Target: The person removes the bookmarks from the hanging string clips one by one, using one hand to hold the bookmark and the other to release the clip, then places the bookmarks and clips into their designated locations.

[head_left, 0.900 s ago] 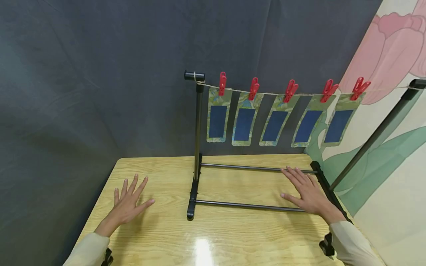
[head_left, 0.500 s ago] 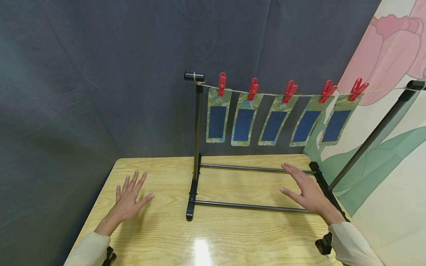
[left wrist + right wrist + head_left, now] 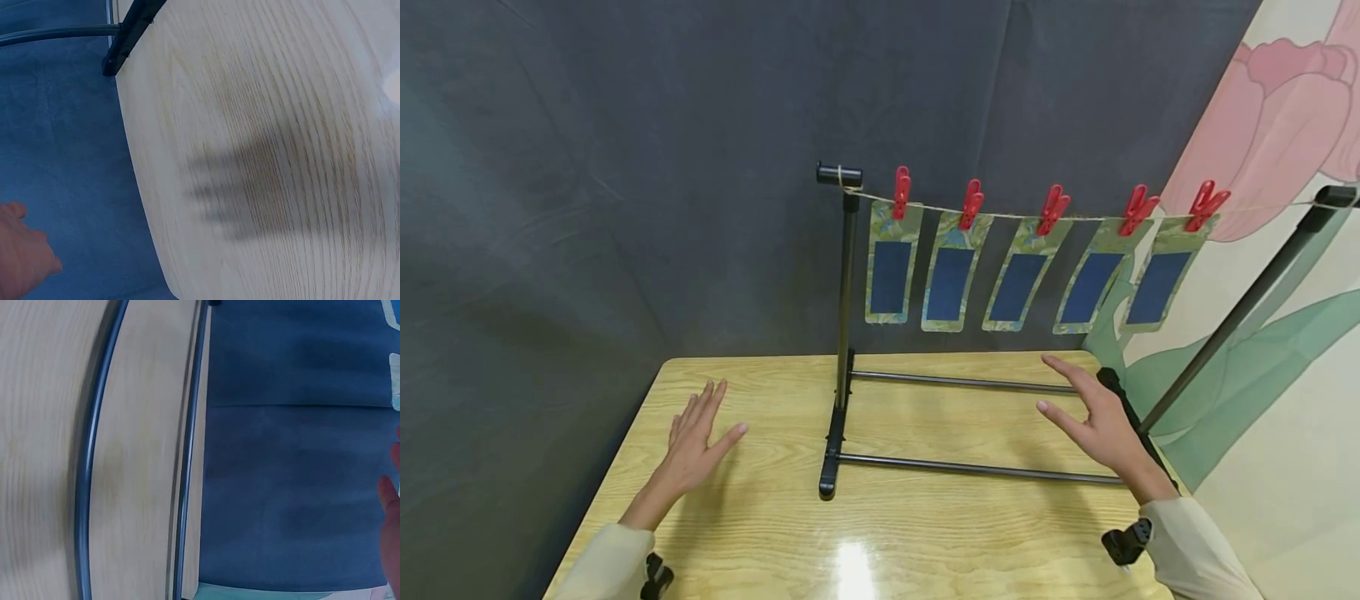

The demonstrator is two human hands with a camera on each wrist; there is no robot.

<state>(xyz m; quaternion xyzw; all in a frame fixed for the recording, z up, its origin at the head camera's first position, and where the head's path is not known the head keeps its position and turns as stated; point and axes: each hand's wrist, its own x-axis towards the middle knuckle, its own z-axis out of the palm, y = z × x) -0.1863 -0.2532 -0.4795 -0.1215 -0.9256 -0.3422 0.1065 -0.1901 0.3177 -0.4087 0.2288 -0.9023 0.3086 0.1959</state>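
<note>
My left hand (image 3: 695, 450) hovers over the left part of the wooden table (image 3: 760, 533), palm down, holding nothing. Its shadow falls on the wood in the left wrist view, where part of the hand (image 3: 24, 259) shows at the lower left. My right hand (image 3: 1103, 423) is raised over the right end of a black stand (image 3: 846, 333), thumb and fingers apart and nothing between them. Along the stand's string (image 3: 1011, 214) hang several green-patterned cards with blue panels, such as the leftmost card (image 3: 889, 275). A red clothespin (image 3: 902, 193) holds each one.
Two dark crossbars (image 3: 970, 467) run low across the table between the stand's feet. A right post (image 3: 1232, 321) leans outward in view. Behind stands a dark cloth backdrop (image 3: 625, 167), with a flower-painted wall (image 3: 1285, 417) at the right.
Both hands rise slightly and turn more edge-on, their fingers closing up side by side. The cards, clothespins and stand stay as they were.
</note>
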